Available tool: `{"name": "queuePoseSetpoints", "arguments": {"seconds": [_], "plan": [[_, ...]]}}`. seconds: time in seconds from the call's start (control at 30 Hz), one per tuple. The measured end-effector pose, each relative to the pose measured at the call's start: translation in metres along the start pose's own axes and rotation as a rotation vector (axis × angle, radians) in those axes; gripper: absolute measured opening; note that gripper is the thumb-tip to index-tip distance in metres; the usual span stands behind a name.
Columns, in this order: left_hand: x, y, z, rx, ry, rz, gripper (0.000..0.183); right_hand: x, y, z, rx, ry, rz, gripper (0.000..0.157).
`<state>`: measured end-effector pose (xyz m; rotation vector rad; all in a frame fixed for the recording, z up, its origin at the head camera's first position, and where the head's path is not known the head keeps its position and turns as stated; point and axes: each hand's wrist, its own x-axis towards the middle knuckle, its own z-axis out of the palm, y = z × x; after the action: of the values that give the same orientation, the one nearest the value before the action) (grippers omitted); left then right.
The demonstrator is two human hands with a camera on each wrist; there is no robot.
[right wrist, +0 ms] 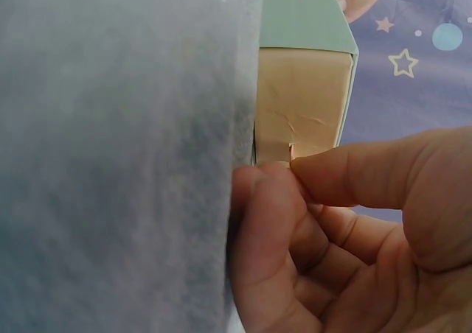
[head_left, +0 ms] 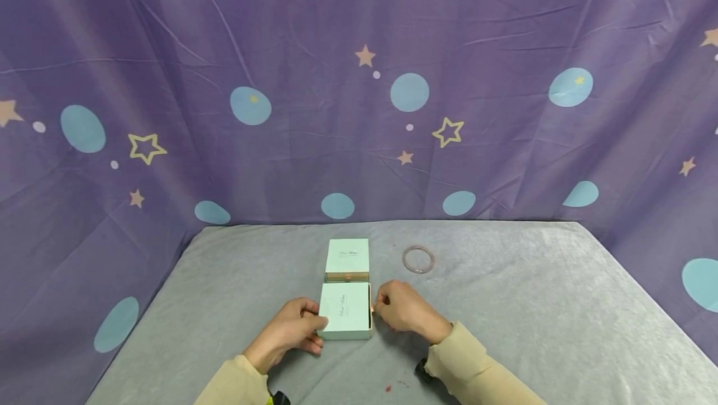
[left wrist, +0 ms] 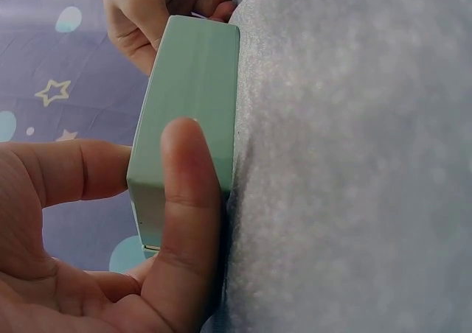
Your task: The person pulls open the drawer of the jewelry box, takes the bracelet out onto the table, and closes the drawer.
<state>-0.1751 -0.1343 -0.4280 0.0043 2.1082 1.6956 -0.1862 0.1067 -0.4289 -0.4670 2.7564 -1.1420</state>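
Observation:
A mint-green drawer box point(head_left: 343, 314) with small lettering lies flat on the grey cloth. At its left end, my left hand point(head_left: 290, 329) grips it with the thumb on top and fingers along the side. My right hand point(head_left: 409, 310) is at the opposite end, thumb and index finger pinching a small ribbon pull tab point(right wrist: 292, 150). That tab sits on the tan drawer front point(right wrist: 302, 101), which stands slightly out of the sleeve, leaving a thin dark gap. The left wrist view shows the box's green side wall point(left wrist: 193, 90) under my fingers.
Directly behind stands a second mint-green box point(head_left: 348, 254), its tan drawer front facing me. A pale pinkish bangle point(head_left: 418, 271) lies to the right of it. Purple curtain point(head_left: 314, 162) with stars and dots hangs behind the grey-covered table point(head_left: 533, 293). Small red marks spot the cloth near the front.

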Motion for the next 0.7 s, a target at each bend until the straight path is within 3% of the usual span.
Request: {"name": "queuePoseSetpoints", "arguments": {"seconds": [0.7], "plan": [[0.0, 0.0007, -0.0005, -0.005, -0.008, -0.013, 0.043, -0.0015, -0.0004, -0.0036, -0.001, -0.014, 0.011, 0.025]]}}
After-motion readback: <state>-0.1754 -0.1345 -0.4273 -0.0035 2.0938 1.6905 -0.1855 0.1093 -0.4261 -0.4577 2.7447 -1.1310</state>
